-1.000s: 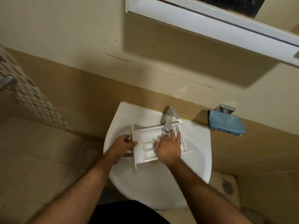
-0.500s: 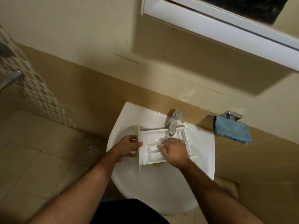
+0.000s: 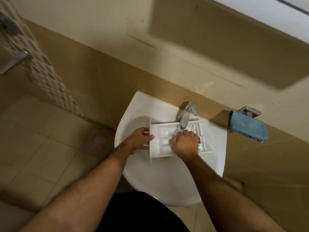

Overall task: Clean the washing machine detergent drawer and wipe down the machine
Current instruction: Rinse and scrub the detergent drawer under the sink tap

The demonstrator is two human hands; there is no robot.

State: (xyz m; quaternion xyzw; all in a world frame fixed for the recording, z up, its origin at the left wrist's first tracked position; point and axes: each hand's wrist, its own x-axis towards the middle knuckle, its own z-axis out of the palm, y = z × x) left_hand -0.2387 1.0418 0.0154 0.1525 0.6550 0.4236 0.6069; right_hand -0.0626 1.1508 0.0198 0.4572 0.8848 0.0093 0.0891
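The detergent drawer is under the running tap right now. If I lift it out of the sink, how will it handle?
The detergent drawer looks like rigid moulded plastic, so probably stiff and light. It is wet under the tap, so likely slippery. Its compartments may hold water that spills if tipped. The left hand grips its front panel.

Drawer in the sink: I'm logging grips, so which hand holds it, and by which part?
The left hand grips the drawer by its front panel; the right hand rubs inside.
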